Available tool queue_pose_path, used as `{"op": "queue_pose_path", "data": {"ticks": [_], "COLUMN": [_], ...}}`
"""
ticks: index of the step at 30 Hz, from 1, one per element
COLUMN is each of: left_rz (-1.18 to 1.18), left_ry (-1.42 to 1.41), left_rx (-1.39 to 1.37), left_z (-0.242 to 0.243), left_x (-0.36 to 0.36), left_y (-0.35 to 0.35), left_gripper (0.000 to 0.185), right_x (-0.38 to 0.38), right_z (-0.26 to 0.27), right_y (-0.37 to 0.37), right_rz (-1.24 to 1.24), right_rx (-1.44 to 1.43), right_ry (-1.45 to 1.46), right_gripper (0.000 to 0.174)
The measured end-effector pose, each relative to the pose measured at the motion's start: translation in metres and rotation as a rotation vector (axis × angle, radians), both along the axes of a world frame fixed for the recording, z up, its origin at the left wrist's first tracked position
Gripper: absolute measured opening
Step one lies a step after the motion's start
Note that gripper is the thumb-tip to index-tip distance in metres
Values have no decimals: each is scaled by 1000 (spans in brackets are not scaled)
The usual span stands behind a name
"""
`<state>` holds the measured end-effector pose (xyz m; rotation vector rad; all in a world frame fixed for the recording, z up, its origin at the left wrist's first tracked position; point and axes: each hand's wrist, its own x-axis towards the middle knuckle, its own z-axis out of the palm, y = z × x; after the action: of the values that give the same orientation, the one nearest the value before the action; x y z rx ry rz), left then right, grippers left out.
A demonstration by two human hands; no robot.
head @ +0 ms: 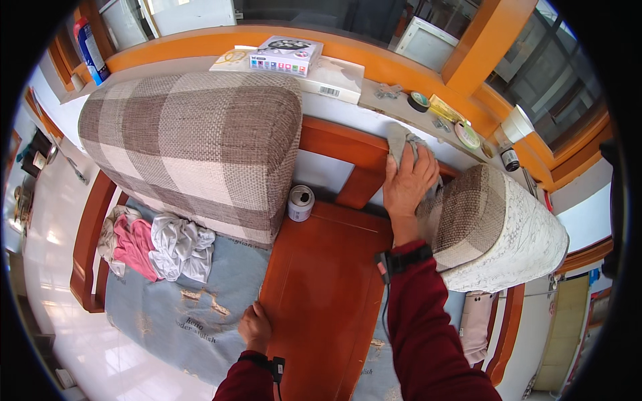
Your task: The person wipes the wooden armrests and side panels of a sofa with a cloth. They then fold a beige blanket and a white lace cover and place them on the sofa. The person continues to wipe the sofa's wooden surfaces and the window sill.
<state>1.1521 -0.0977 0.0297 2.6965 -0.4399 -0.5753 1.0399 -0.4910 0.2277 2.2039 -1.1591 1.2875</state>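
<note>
My right hand (pixel 410 175) presses a grey cloth (pixel 400 140) against the top rail (pixel 346 140) of a reddish-brown wooden sofa back, with part of the cloth hidden under the fingers. My left hand (pixel 255 323) is curled and rests where the blue printed seat cover (pixel 200 351) meets the bare wooden middle section (pixel 326 280). A metal can (pixel 301 203) with an opened top stands at the back of that wooden section, beside a plaid back cushion (pixel 200 145).
A second cushion (pixel 506 240), partly under white fabric, leans close to my right forearm. Crumpled clothes (pixel 175 245) lie on the left seat. A small carton (pixel 286 55), tape rolls (pixel 418 102), a plastic cup (pixel 516 123) and a spray can (pixel 92 52) line the window sill.
</note>
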Motion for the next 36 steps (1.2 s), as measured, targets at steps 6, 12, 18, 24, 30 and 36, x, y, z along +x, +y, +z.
{"op": "queue_pose_path", "data": {"ticks": [6, 12, 18, 24, 30, 36], "left_rz": [-4, 2, 1, -19, 1, 11], "left_ry": [-3, -1, 11, -6, 12, 7], "left_rx": [-20, -43, -15, -40, -26, -20], "left_z": [-3, -4, -4, -4, -3, 0], "left_x": [0, -2, 0, 0, -1, -1], "left_y": [1, 1, 0, 2, 0, 1], "left_gripper": [49, 49, 50, 49, 49, 50], "right_x": [79, 126, 17, -47, 39, 32], "right_z": [11, 7, 1, -19, -42, -58], "right_y": [10, 5, -10, -14, -6, -28], "right_rz": [228, 380, 158, -112, 156, 369], "right_rx": [23, 24, -4, 6, -70, -138], "right_ry": [234, 351, 329, 270, 353, 814], "right_gripper": [50, 48, 58, 54, 53, 42]}}
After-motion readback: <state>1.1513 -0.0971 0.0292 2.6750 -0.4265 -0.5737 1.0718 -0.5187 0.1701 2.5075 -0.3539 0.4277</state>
